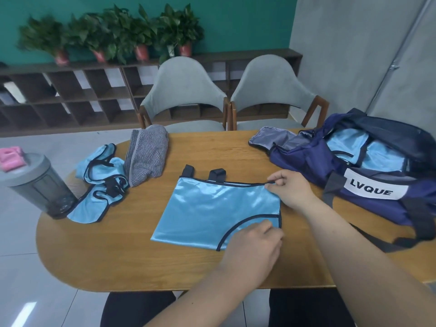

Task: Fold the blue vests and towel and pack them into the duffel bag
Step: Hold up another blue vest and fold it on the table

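Observation:
A shiny blue vest (pixel 212 211) with dark trim lies folded flat in the middle of the wooden table (pixel 141 260). My right hand (pixel 290 188) pinches its far right edge. At the vest's near right corner, my left hand (pixel 252 246) grips the fabric. A second blue vest (pixel 99 185) lies crumpled at the left. Beside it sits a striped grey towel (pixel 147 156), bunched up. The navy duffel bag (pixel 377 175) stands open at the right, with blue fabric showing inside it.
A grey shaker bottle (pixel 37 185) stands at the table's left edge, with a pink object (pixel 10 156) behind it. Two grey chairs (pixel 184 90) are pushed in at the far side. The bag's strap (pixel 412 232) trails toward the near right edge.

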`<state>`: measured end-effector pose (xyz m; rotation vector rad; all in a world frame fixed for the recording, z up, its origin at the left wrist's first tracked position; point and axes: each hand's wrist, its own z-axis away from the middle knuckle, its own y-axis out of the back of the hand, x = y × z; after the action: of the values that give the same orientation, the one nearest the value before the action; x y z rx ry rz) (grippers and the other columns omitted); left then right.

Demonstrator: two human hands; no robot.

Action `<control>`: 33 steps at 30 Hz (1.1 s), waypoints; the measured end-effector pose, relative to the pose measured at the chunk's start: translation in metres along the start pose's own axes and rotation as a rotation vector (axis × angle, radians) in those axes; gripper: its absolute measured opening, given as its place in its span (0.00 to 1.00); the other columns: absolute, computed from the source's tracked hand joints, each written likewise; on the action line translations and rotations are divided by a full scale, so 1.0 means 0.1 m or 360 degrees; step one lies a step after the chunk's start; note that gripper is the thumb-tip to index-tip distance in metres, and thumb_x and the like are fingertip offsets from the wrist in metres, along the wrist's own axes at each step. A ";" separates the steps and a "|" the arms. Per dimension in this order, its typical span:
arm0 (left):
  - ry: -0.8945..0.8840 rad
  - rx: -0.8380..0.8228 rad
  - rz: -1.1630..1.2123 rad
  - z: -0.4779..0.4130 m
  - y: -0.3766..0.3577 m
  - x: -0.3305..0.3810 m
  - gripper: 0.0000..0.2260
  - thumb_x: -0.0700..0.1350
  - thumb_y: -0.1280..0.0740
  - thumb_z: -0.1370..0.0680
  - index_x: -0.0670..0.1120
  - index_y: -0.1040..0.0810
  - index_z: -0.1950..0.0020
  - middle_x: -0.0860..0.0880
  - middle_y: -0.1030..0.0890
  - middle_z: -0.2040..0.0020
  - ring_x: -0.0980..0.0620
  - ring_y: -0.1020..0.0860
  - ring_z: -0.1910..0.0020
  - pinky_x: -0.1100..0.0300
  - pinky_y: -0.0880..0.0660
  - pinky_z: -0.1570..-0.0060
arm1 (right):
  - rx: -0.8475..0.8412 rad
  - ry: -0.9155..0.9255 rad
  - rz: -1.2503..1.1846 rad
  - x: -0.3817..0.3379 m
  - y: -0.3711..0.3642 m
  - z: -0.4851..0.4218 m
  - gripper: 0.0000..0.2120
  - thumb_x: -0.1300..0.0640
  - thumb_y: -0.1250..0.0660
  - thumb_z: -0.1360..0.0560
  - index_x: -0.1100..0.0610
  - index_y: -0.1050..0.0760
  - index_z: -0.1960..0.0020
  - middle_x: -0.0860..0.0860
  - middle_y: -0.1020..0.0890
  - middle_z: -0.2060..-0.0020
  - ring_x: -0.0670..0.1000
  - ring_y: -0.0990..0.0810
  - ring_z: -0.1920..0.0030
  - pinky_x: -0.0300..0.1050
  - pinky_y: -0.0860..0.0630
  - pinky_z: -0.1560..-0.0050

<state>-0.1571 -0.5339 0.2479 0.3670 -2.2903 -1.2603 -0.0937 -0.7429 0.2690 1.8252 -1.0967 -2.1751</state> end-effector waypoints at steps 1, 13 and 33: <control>0.0056 0.0055 0.0135 0.01 0.05 0.02 0.05 0.48 0.35 0.18 0.52 0.20 0.47 0.54 0.24 0.54 0.51 0.23 0.59 0.57 0.24 0.60 | -0.0043 -0.0051 -0.0095 -0.06 0.04 0.00 0.06 0.56 0.21 0.27 0.50 0.17 0.52 0.52 0.18 0.64 0.49 0.20 0.63 0.46 0.21 0.59; 0.0696 0.0865 0.0878 0.33 0.76 -0.13 0.11 0.34 0.31 0.19 0.50 0.16 0.49 0.55 0.19 0.53 0.53 0.19 0.57 0.66 0.25 0.59 | -0.0077 0.0054 -0.0220 -1.13 -0.39 -0.05 0.05 0.57 0.22 0.29 0.51 0.16 0.55 0.51 0.14 0.59 0.51 0.17 0.58 0.45 0.22 0.60; 0.1329 0.0652 0.0123 1.17 0.83 -1.25 0.10 0.45 0.30 0.21 0.58 0.17 0.44 0.64 0.19 0.52 0.59 0.24 0.49 0.52 0.25 0.44 | 0.0114 0.0361 0.0172 -1.26 -2.06 0.15 0.14 0.52 0.39 0.15 0.56 0.24 0.33 0.44 0.20 0.66 0.56 0.19 0.52 0.48 0.27 0.55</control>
<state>-0.1151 -0.3492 0.2282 0.7669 -1.7678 -0.4343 0.0023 -0.5216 0.2547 1.9346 -1.2046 -1.8393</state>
